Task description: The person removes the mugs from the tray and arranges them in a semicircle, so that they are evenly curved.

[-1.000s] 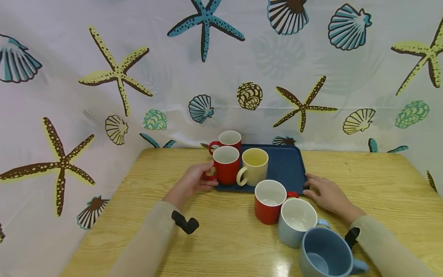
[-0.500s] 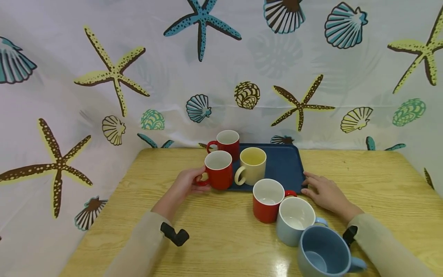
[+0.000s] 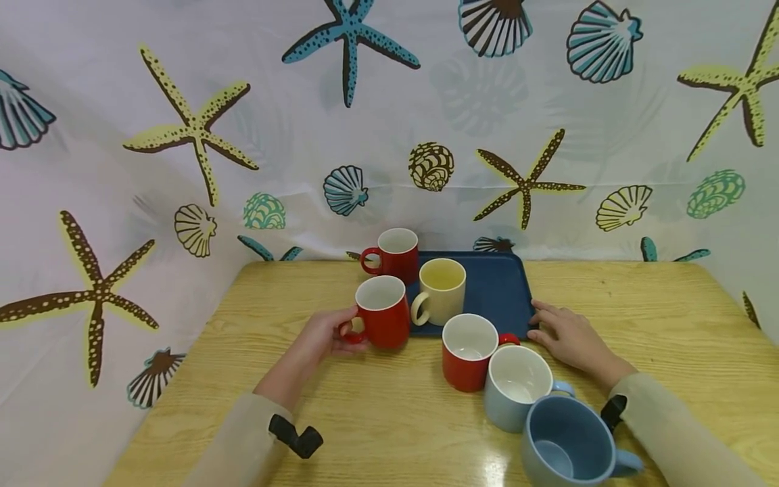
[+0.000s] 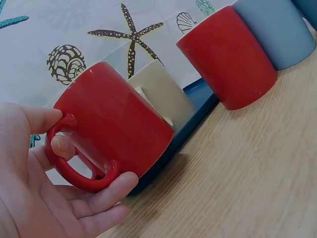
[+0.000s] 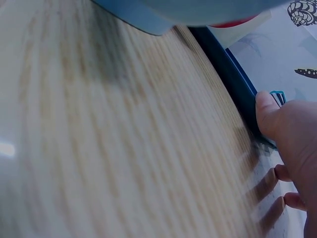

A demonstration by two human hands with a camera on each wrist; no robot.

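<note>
My left hand [image 3: 319,336] grips a red mug [image 3: 385,318] by its handle, with one finger through the loop in the left wrist view. This mug overlaps the front left edge of a dark blue tray [image 3: 496,291] and seems slightly raised, its shadow on the wood. On the tray, a cream mug [image 3: 446,297] stands just right of it, and another red mug [image 3: 402,253] behind. My right hand [image 3: 572,340] rests at the tray's front right corner. Its thumb touches the rim in the right wrist view, and the other fingers are loosely bent.
In front of the tray, a diagonal row runs toward me: a red mug with white inside [image 3: 465,368], a pale blue mug [image 3: 511,406] and a darker blue mug [image 3: 562,453] near my right sleeve. A patterned cloth [image 3: 389,122] hangs behind the wooden table [image 3: 365,419].
My left hand has drawn the red mug toward me and a little left, from beside the cream mug to the tray's front edge. The right hand stays at the tray corner.
</note>
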